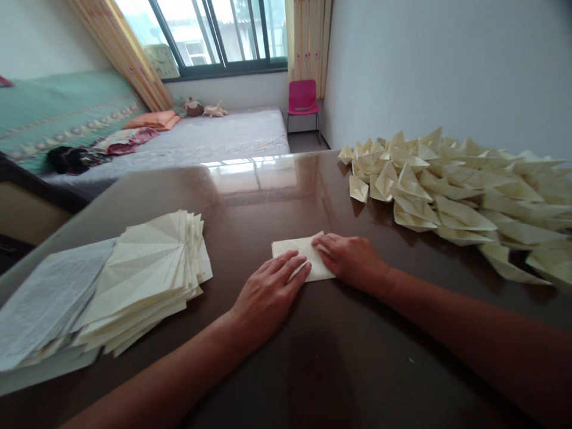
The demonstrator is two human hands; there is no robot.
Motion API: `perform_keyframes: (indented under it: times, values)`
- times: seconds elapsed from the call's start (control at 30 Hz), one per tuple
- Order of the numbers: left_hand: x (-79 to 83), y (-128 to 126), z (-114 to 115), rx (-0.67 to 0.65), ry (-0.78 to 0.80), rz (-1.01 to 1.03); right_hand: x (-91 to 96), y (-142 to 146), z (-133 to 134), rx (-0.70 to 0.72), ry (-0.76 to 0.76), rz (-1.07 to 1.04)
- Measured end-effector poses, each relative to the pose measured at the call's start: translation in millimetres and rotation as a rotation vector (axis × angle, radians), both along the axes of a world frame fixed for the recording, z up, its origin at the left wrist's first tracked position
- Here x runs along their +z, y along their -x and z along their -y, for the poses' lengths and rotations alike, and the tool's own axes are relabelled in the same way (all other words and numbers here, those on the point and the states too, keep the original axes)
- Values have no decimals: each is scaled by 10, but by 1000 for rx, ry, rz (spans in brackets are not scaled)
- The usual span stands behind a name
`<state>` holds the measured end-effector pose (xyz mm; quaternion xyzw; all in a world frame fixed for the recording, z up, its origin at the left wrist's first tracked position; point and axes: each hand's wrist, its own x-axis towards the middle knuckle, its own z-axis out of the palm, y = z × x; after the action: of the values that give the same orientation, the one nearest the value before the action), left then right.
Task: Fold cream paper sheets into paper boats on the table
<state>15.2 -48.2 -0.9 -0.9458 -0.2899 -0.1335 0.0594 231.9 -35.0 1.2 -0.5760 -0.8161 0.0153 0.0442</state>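
A small cream sheet of folded paper (298,245) lies on the brown glossy table in front of me. My left hand (272,289) rests on its lower left part, fingers stretched out and slightly apart, pressing down on the paper. Curled over the right side of the same paper is my right hand (351,256), its bent fingertips closed at the upper right corner; the thumb is mostly hidden. A raised flap tip shows above the right fingertips.
To the left lies a stack of creased cream sheets (143,262), beside grey printed sheets (58,286). A large heap of folded paper boats (465,208) covers the table's right side. Beyond the table (250,208) stand a bed (241,134) and a pink chair (303,98).
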Motion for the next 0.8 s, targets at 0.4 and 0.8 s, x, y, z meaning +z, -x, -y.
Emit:
perform_keyframes:
  times: [0.4,0.8]
  values:
    - [-30,-91,148,-9,102,-98,86,-92,-25,15,-51,-63]
    - [-29,-115,168,10,59,-111,219,90,565,334,-114,283]
